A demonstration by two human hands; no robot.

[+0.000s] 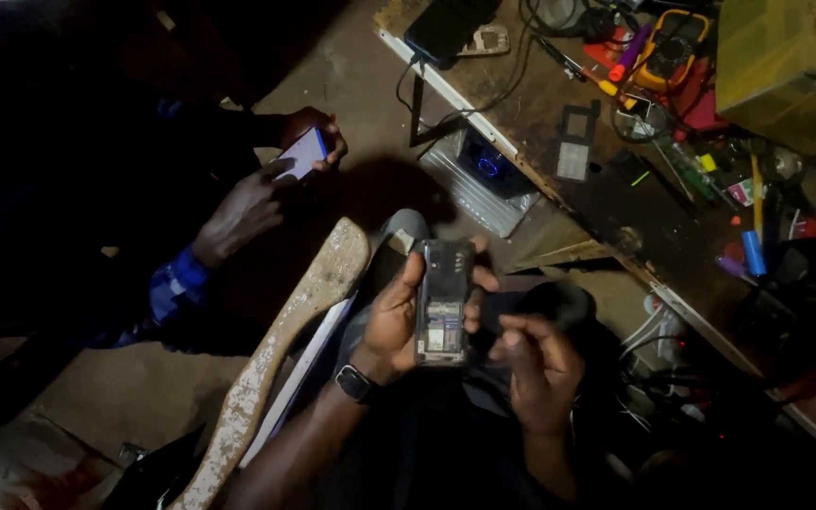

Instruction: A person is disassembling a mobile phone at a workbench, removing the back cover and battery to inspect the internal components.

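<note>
My left hand (394, 321) grips a small mobile phone (444, 302) with its back cover off, so the inner board shows. A dark watch (356, 383) is on that wrist. My right hand (535, 368) hovers just right of the phone with its fingers curled; whether anything small is pinched in them is too dark to tell. Both hands are over my lap, near the edge of the workbench (559, 203).
Another person at the left holds a lit phone (302, 153) in two hands. A pale wooden plank (276, 364) leans beside my left arm. The cluttered bench carries a multimeter (674, 47), screwdrivers, phone parts, a cardboard box (786, 66) and cables. A speaker (485, 165) sits below.
</note>
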